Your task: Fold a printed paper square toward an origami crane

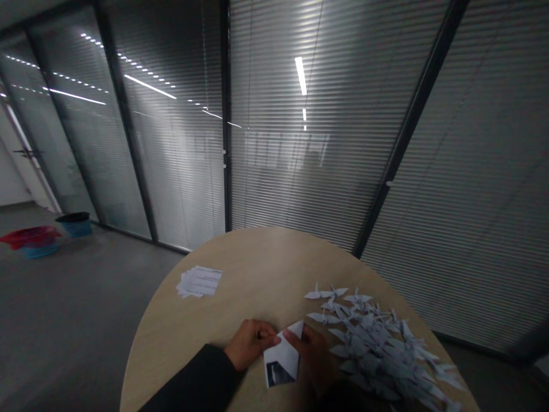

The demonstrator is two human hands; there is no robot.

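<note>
Folded paper sheet (283, 355) pinched between both hands (250, 344), beside paper cranes (369, 346).

The folded paper sheet (281, 356) lies on the near part of the round table (261, 269), between the left hand (249, 344) and the right hand (311, 357), with a heap of paper cranes (373, 343) just to its right and a small stack of printed sheets (199, 281) farther back on the left. Behind the table runs a glass partition with blinds (300, 143), while a bucket (75, 225) and a basin (32, 241) stand on the floor (77, 297) to the left, along the partition and well apart from the table
</note>
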